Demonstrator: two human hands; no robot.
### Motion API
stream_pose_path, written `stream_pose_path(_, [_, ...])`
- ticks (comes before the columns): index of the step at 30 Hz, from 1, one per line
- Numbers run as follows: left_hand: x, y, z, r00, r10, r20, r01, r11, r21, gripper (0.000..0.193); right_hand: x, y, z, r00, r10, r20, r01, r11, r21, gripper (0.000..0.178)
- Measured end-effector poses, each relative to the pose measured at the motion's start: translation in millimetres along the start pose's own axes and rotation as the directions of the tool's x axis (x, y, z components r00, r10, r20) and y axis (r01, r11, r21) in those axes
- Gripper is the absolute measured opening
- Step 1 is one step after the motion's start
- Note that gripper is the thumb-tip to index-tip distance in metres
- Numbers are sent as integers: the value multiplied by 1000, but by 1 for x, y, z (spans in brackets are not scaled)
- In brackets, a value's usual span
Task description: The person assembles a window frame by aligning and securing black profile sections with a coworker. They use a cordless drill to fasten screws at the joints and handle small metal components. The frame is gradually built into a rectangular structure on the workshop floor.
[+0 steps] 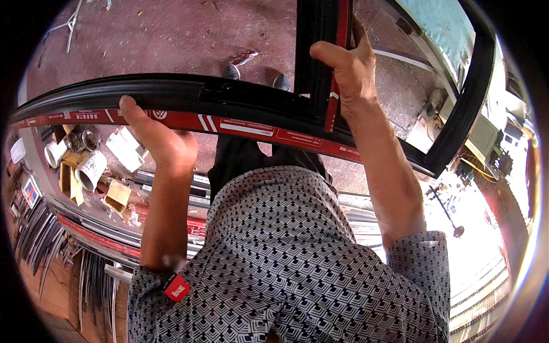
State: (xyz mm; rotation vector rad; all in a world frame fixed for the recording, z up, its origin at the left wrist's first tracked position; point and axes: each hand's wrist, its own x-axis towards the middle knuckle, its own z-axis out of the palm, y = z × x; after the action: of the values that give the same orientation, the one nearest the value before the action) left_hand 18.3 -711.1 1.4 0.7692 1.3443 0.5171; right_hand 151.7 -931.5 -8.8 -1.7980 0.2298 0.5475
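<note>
Black profile frame (pixel 251 98), edged with red printed film (pixel 197 122), lies across my view in front of my waist, held up above the floor in my 2 hands. Nearest to me is my patterned shirt (pixel 297 228), with a red tag (pixel 177 287) near the left sleeve. My left hand (pixel 163 142) grips the long rail toward its left end, thumb over the near edge; its fingers are hidden behind the rail, so I cannot tell how tightly they close. My right hand (pixel 355 71) is closed around the upright (pixel 313 48), thumb hooked on its black face, fingers round the red-filmed side. The frame's right side member (pixel 460 117) slants away beyond my forearm. Below, 2 shoes (pixel 231 72) (pixel 281 82) show past the rail on the reddish floor (pixel 143 46). Down to the left sit a white bucket (pixel 91 170), a cardboard box (pixel 117 195) and a bundle of long thin strips (pixel 43 234).
</note>
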Motion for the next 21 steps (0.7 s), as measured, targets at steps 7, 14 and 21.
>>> stream_pose_path(7, [18,-4,-19,981,22,193,-26,1000,16,76,2,-18,7,998,67,-22,-62,982,181,75])
stream_pose_path(14, [13,-4,-15,989,17,146,-13,999,-30,69,25,28,-65,941,-66,-331,137,971,197,86])
stream_pose_path(21, [10,-4,-10,993,-7,116,12,999,-42,70,20,22,2,995,85,-47,-70,962,263,80])
